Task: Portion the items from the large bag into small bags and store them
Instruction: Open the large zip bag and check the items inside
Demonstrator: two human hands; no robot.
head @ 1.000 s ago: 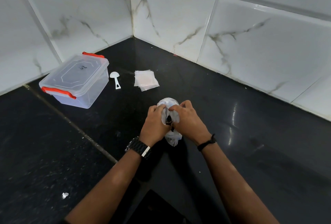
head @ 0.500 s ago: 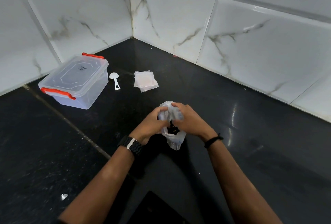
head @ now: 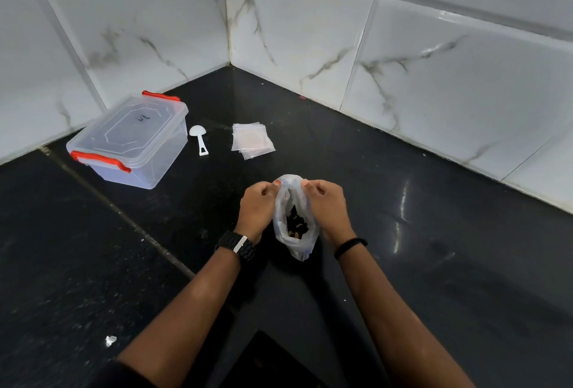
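Black polished stone counter [head: 434, 263]: bears every item listed; both hands work above it near its middle.

Clear rectangular plastic storage box with orange-red latch handles [head: 130, 139]: lid on, standing well apart from the left hand, up and to its left. Judged to be the final store; not needed for this step.

Large thin translucent plastic bag holding dark pieces [head: 294, 220]: hangs between the two hands, its lower end at or close to the counter. Mouth partly spread, dark contents visible inside. This is the task's source.

Left hand [head: 259, 211]: fingers curled, pinching the bag's rim on its left side.

Right hand [head: 327, 206]: fingers curled, pinching the opposite rim.

Step in hand, judged: opening the bag mouth. Done well, both pinches pull apart evenly and gently, since the film looks flimsy and could tear; the bottom is best kept seated on the counter so the contents stay low and do not spill.

Stack of small clear flat plastic bags [head: 251, 141]: lies beyond the hands, slightly to the left hand's far side, untouched.

Small white plastic measuring scoop [head: 199, 139]: lies between the box and the stack, bowl facing away, within reach of the left hand once the mouth stays open.
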